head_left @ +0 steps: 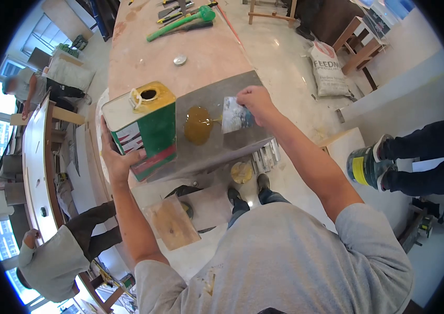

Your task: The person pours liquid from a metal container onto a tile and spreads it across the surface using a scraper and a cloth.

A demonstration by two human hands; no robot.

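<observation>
The workbench (pixel 138 57) carries a dark grey panel (pixel 240 83) on its near end, and since the adhesive lies loose on that bare face, a careless push could send it over the near edge onto the floor. At the panel's left side is the biggest container in hand, a green rectangular tin (pixel 154 131), gripped by the left hand (pixel 119 159) with the thumb across its front; whether its base rests on anything is hard to tell from above. Its top is caked with amber adhesive, so a slick grip or a knock could tip more out. The amber puddle (pixel 198 125) sits mid-panel, a thin string of it reaching the smeared flat spreader (pixel 235 116), which the right hand (pixel 255 102), well apart from the left, pinches by its far corner; held so, the blade could twist and spread unevenly. The tin's round mouth (pixel 149 94) is uncapped and dark inside, its contents unseen, while a small metal cap (pixel 180 60) lies beyond on the bench.
</observation>
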